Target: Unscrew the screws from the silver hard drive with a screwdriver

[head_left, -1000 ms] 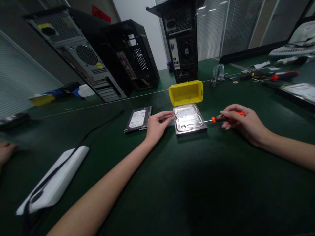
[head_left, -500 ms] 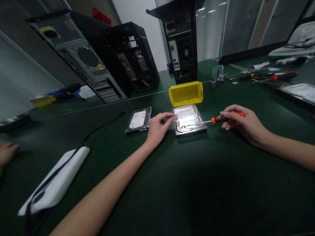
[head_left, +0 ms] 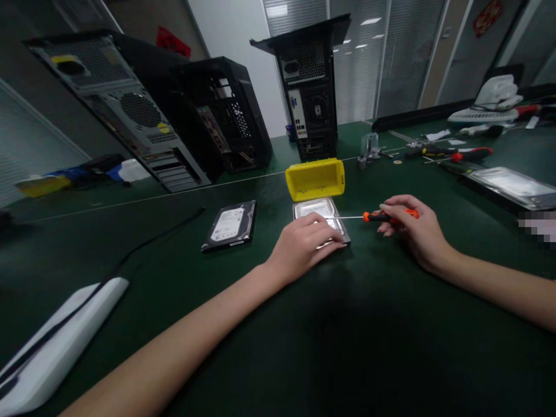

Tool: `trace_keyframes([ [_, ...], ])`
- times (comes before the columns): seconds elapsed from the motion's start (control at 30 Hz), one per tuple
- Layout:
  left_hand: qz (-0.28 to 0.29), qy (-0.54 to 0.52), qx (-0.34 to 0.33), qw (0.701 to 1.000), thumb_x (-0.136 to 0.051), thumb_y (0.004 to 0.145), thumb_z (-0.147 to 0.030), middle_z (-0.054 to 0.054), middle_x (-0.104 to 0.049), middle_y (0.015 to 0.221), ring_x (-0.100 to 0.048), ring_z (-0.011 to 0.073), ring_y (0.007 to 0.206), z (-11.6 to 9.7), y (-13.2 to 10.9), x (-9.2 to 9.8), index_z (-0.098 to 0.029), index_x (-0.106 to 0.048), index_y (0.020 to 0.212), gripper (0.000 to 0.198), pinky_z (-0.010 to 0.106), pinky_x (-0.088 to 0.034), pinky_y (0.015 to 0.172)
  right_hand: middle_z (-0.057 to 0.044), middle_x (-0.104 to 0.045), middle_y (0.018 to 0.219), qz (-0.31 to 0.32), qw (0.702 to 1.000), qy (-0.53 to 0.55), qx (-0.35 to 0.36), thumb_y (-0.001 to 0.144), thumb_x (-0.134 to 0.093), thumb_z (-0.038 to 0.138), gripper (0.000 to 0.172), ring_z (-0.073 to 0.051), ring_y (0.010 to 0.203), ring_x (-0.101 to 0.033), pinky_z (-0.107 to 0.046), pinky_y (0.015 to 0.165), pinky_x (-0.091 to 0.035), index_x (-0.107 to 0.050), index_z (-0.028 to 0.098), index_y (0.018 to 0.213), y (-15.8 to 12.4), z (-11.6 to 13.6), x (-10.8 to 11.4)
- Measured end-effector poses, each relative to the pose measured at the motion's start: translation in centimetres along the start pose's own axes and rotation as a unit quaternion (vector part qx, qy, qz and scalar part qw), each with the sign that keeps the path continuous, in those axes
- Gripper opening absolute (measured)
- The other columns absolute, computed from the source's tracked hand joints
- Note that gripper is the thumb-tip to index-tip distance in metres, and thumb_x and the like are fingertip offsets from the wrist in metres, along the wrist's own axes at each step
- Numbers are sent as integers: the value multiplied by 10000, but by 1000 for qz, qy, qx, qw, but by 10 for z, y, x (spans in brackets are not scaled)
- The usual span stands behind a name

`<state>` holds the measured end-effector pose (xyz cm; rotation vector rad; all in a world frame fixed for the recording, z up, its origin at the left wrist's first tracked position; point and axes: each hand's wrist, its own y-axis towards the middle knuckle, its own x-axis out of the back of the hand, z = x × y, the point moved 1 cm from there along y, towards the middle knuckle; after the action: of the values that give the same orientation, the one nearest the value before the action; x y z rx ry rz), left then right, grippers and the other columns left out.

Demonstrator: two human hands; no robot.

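A silver hard drive (head_left: 313, 207) lies on the green table, partly hidden by my left hand (head_left: 302, 240). The fingers of that hand reach over its top, and the thumb lies along its near edge, gripping it. My right hand (head_left: 414, 229) is closed around a screwdriver (head_left: 372, 216) with an orange and black handle. Its thin shaft points left, over the drive, and its tip is hidden behind my left fingers. Directly behind the drive, a yellow plastic bin (head_left: 315, 179) rests on its side with its mouth towards me, a few small bits inside.
Left of my left hand lies another hard drive (head_left: 229, 226), black with a white label. A white block (head_left: 73, 336) with a black strap is at the left. Computer cases (head_left: 313, 92) stand behind. Pliers and screwdrivers (head_left: 471, 154) and another drive (head_left: 515, 184) lie at the right.
My left hand has moved from the drive's left side across to its near edge. The screwdriver's shaft is now more level. The view has shifted, and another person's hand at the left has gone out of sight.
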<state>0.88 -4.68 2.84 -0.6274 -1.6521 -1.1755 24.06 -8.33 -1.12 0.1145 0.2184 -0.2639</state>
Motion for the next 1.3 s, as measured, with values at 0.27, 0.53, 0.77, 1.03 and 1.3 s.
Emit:
trace_keyframes([
  [0.27,-20,-33,1,999,-542,909,-297,31,-676,965,-578,178,935,-5,20,-19,-198,-694,869,186,328,-464,818,-12,-662,792,20,999,-34,14,718,-733,364,318,-94,563,-621,-204,516,-516,-577,189,934,-4,0,-1],
  [0.53,-67,-56,44,995,-564,898,-270,24,-689,942,-596,169,916,-10,10,-26,-216,-706,877,153,335,-469,818,-13,-657,767,29,998,-47,10,712,-730,383,315,-108,544,-611,-232,501,-511,-582,193,915,-2,-1,-1],
  [0.77,-14,50,-14,999,-516,927,-286,37,-662,1075,-551,211,1009,-11,11,-21,-228,-682,1021,200,356,-419,815,-2,-639,649,29,999,-35,2,725,-723,369,305,-109,524,-606,-216,504,-504,-580,184,921,-1,0,-1],
  [1.03,62,250,-86,962,-522,900,-187,114,-645,1021,-532,256,998,-33,32,-18,-144,-701,904,185,388,-370,819,-2,-650,713,18,1000,-12,-5,722,-730,334,281,-86,530,-609,-186,493,-506,-579,178,901,-1,0,-2],
  [1.3,64,368,-89,923,-531,871,-118,125,-669,811,-574,256,836,-63,30,-37,-87,-719,809,200,395,-361,836,-2,-649,696,13,1000,-7,1,717,-738,327,294,-84,531,-620,-165,489,-513,-582,162,903,-1,-1,-2],
])
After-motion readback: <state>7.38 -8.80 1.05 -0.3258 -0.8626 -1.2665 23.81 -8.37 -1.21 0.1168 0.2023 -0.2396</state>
